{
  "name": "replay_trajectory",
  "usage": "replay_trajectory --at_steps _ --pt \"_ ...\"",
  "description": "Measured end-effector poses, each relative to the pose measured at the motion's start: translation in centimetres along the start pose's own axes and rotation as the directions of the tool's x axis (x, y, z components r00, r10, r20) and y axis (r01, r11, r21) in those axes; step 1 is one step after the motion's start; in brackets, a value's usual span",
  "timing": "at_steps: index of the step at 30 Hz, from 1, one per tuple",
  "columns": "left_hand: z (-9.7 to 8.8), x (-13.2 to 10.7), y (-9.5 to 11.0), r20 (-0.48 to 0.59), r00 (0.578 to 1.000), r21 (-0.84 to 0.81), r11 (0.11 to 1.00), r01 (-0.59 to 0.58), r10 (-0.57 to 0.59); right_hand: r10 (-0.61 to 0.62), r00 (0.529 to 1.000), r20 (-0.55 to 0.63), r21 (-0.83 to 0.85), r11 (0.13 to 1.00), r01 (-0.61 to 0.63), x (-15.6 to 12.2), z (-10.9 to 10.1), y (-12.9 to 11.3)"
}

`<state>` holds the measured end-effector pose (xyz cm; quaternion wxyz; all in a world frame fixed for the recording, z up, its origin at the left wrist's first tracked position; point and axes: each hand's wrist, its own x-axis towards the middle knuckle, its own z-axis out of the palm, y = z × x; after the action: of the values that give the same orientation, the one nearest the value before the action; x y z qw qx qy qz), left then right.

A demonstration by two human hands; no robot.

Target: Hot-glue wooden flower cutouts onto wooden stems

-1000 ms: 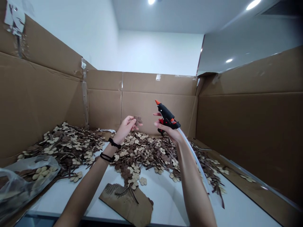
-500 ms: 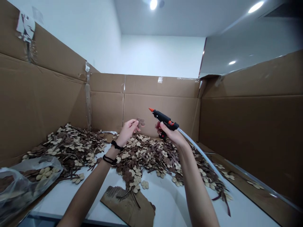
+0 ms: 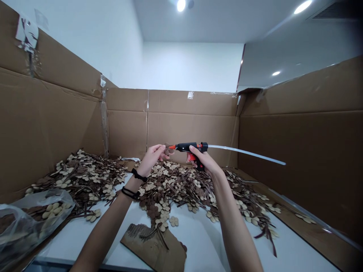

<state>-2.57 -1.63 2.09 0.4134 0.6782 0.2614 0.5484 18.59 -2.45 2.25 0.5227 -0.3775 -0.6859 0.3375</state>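
3 cardboard walls (image 3: 297,143) enclose the far side and both flanks of a white table (image 3: 202,241). Across the table spread heaps of cut flowers (image 3: 176,185), cream and brown, mixed with thin dark strips. At the left sits a clear plastic bag (image 3: 31,232) with more flowers inside; at the near edge lies a cardboard scrap (image 3: 161,251), a few strips resting on it. 2 bare hands are raised above the middle heap. The right hand (image 3: 203,158) is wrapped around the handle of a black glue gun (image 3: 186,147), held level, nozzle to the left; a translucent glue stick (image 3: 246,152) extends from its rear. The left hand (image 3: 154,155), with black bands (image 3: 138,176) at the wrist, has its fingertips pinched together on 1 brown flower (image 3: 168,152). This flower is at the orange nozzle; whether the 2 touch cannot be told.
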Motion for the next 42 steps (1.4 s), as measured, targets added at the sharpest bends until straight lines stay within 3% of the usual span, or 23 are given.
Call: replay_trajectory --at_steps 17,35,37,40,42 --pt "0.3 0.2 -0.4 -0.061 0.998 0.082 0.996 -0.031 0.036 -0.032 0.998 0.058 0.008 0.999 0.032 0.5 0.0 0.5" --pt "-0.1 0.8 -1.3 -0.112 0.99 0.16 0.985 -0.063 0.081 0.012 0.998 0.069 -0.035 0.999 -0.01 0.3 -0.2 0.0" --pt "-0.4 1.0 -1.8 -0.182 0.97 0.251 0.961 -0.114 0.162 0.024 0.999 0.047 -0.064 0.998 -0.021 0.3 -0.2 0.0" --pt "-0.8 1.4 -2.5 -0.267 0.92 0.376 0.91 -0.173 0.286 0.003 0.996 -0.087 -0.044 0.999 -0.007 0.7 -0.1 0.4" --pt "-0.8 1.4 -2.6 -0.236 0.937 0.341 0.925 -0.167 0.256 -0.016 0.986 -0.163 0.03 0.999 0.022 0.9 0.2 0.6"
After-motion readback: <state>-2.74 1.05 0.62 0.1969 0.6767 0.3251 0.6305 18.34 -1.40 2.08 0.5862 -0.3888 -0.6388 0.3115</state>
